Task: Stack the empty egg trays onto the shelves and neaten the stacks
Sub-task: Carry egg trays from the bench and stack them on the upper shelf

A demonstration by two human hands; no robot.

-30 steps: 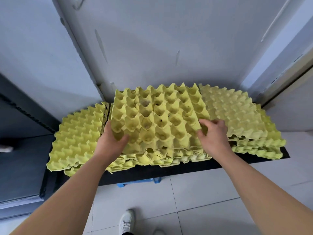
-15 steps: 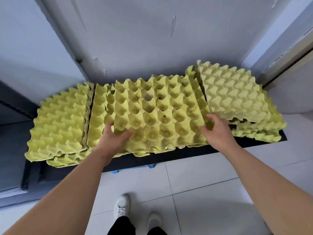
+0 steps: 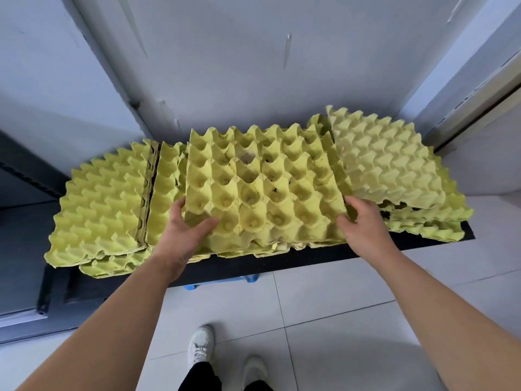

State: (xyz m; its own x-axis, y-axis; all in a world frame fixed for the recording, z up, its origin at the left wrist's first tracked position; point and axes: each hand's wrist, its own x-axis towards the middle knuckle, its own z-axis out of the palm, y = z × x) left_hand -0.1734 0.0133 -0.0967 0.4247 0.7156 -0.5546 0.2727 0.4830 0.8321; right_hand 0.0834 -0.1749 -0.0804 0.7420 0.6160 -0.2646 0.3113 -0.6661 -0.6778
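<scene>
While the top egg tray (image 3: 265, 190) sits cup-side up over the middle stack (image 3: 166, 190) on the black shelf (image 3: 310, 258), the left grip (image 3: 180, 232) pinches its near-left corner, fingers partly hidden beneath, and the right grip (image 3: 363, 224) curls round its right edge, fingertips hard to make out

Three stacks of egg trays sit side by side on a low shelf (image 3: 310, 256) that stands against the wall (image 3: 225, 66). The left stack (image 3: 98, 204) and the right stack (image 3: 394, 170) lie just beside the middle stack (image 3: 166, 190). The top tray (image 3: 262, 187) lies on the middle stack, with the left hand (image 3: 183, 232) at its near left corner and the right hand (image 3: 363, 224) at its near right edge. The floor (image 3: 324, 292) lies before the shelf, with two shoes (image 3: 200, 345) on it
</scene>
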